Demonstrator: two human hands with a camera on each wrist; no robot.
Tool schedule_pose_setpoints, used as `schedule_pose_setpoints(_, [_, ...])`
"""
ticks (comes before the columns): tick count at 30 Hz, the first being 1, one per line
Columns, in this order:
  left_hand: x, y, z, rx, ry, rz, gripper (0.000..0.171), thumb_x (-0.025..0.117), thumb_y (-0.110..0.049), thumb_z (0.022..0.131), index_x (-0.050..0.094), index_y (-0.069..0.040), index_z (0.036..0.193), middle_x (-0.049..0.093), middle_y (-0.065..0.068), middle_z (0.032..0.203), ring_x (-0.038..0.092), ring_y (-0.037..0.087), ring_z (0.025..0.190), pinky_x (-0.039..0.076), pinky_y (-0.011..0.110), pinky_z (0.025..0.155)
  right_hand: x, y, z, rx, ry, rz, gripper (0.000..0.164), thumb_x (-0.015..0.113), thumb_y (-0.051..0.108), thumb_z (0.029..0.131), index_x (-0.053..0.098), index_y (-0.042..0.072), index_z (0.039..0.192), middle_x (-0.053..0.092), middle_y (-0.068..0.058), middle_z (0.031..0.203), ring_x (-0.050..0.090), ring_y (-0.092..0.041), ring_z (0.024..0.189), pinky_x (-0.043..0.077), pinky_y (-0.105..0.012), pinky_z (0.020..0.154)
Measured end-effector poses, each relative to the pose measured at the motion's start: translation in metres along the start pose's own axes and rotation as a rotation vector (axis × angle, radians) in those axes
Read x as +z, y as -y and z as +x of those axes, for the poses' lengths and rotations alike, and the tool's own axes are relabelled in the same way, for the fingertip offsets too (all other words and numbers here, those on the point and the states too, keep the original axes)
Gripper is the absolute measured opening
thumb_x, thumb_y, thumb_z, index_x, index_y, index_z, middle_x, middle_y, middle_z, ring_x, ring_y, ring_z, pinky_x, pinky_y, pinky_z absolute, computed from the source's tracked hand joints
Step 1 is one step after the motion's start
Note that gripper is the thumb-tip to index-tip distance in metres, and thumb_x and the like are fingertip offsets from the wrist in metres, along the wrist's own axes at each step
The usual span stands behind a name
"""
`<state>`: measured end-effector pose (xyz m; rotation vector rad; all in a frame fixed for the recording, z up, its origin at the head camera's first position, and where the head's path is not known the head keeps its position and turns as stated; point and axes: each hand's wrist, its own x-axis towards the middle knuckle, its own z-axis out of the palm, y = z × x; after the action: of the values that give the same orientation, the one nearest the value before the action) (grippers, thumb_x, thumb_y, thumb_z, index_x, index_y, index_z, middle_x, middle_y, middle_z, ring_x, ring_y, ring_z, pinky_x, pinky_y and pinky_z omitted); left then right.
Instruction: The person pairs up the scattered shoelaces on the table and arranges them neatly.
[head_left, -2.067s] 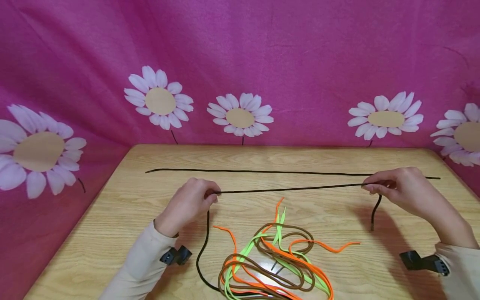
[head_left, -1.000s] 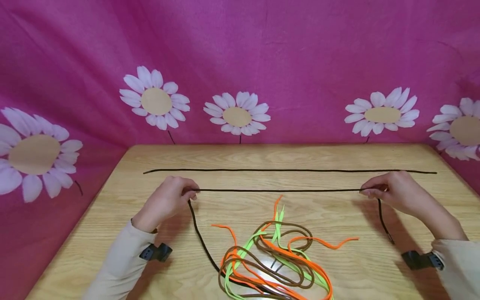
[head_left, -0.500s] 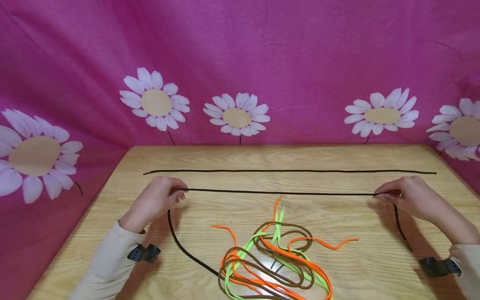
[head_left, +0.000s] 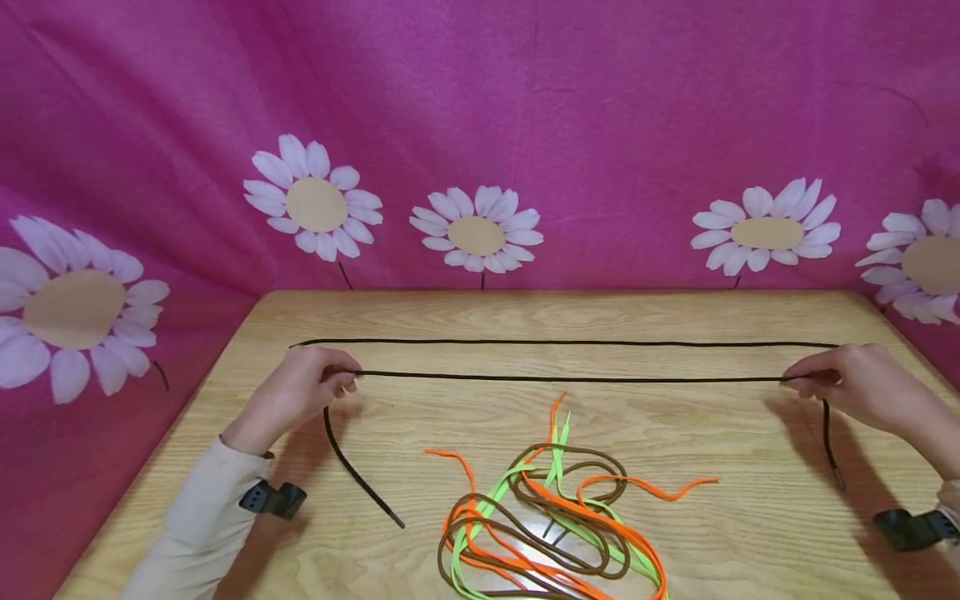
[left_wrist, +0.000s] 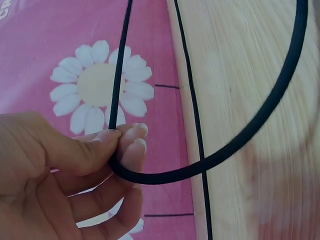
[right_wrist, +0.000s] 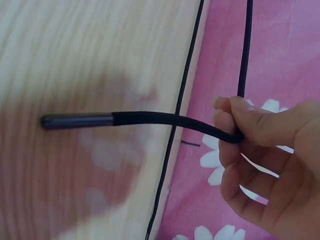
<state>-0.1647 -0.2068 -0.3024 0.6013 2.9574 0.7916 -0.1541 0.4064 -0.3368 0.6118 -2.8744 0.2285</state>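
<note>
A black shoelace is stretched nearly straight between my two hands, above the table. My left hand pinches it between thumb and fingertips, and a loose tail curves down from there to a tip at the lower right. At the other side my right hand pinches the lace near its other end. In the right wrist view the short tail ends in a dark aglet. Just behind, a second black shoelace lies straight across the table, its right end hidden behind my right hand.
Nearer the front of the wooden table lies a loose tangle of orange shoelace, neon green shoelace and brown shoelace. A pink cloth printed with daisies hangs behind the table and on both sides.
My hands have moved apart, left hand leftward and right hand rightward, lengthening the taut span of black shoelace. Its left tail has come free of the coloured tangle.
</note>
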Motion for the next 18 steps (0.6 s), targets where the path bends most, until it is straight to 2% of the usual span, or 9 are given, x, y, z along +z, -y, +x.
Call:
schedule_pose_setpoints(5, [-0.004, 0.011, 0.000, 0.010, -0.003, 0.002, 0.016, 0.059, 0.010, 0.089, 0.068, 0.009, 0.101, 0.068, 0.011, 0.078, 0.062, 0.017, 0.067, 0.050, 0.029, 0.060, -0.004, -0.013, -0.003, 0.060, 0.079, 0.001, 0.017, 0.069, -0.012, 0.071, 0.073, -0.001, 0.084, 0.067, 0.001, 0.072, 0.050, 0.005, 0.060, 0.040, -0.023, 0.050])
schedule_pose_setpoints(9, [-0.008, 0.021, 0.002, -0.026, 0.009, 0.006, 0.017, 0.058, 0.009, 0.090, 0.068, 0.009, 0.105, 0.069, 0.012, 0.080, 0.063, 0.019, 0.070, 0.050, 0.030, 0.061, -0.005, -0.023, -0.007, 0.118, 0.113, -0.014, 0.012, 0.070, -0.009, 0.075, 0.073, -0.002, 0.085, 0.068, -0.002, 0.072, 0.051, 0.002, 0.061, 0.040, -0.025, 0.053])
schedule_pose_setpoints(14, [-0.013, 0.033, 0.006, -0.085, 0.023, 0.001, 0.020, 0.056, 0.007, 0.093, 0.067, 0.009, 0.110, 0.069, 0.015, 0.084, 0.063, 0.022, 0.074, 0.049, 0.031, 0.062, -0.004, -0.035, -0.012, 0.158, 0.082, -0.054, 0.009, 0.075, -0.003, 0.073, 0.072, -0.004, 0.082, 0.067, -0.006, 0.068, 0.057, -0.011, 0.059, 0.045, -0.032, 0.054])
schedule_pose_setpoints(18, [-0.015, 0.043, 0.008, -0.092, 0.020, 0.001, 0.021, 0.055, 0.007, 0.093, 0.066, 0.009, 0.110, 0.069, 0.016, 0.086, 0.063, 0.023, 0.075, 0.050, 0.033, 0.064, -0.002, -0.048, -0.016, 0.175, 0.049, -0.073, 0.009, 0.075, -0.003, 0.073, 0.071, -0.006, 0.080, 0.066, -0.007, 0.064, 0.054, -0.013, 0.055, 0.040, -0.030, 0.050])
